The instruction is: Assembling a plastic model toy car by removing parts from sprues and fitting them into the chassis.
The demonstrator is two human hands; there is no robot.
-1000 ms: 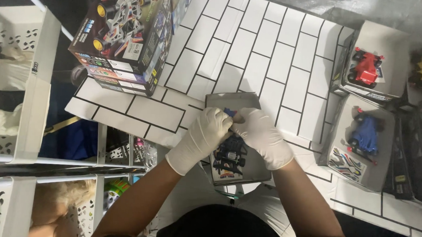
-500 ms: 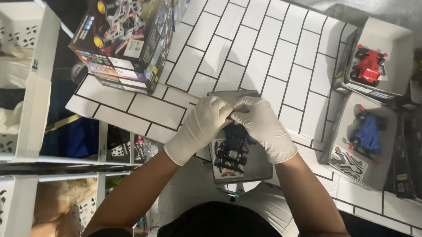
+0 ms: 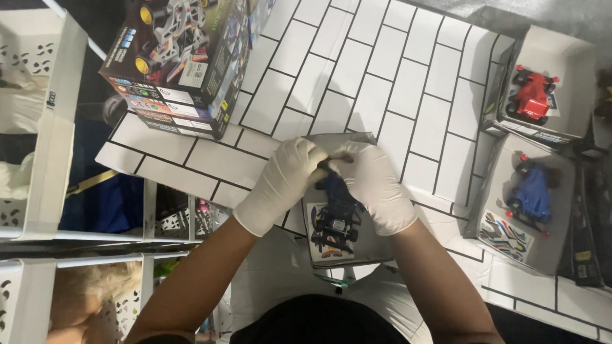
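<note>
Toy car (image 3: 336,220), small, light, likely brittle plastic, sits in its open box (image 3: 357,252) at near table (image 3: 364,65) edge, both gloved hands, left hand (image 3: 282,185) and right hand (image 3: 376,188), pinching its far end; best held by the chassis.

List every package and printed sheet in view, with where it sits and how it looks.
Stacked boxes: top left, dark, colourful toy-vehicle art.
Grey tray: centre, under the left hand and right hand, black-and-blue toy car, sticker sheet.
Upper tray: top right, red car.
Lower tray: right, blue car, colourful sticker sheet.
</note>
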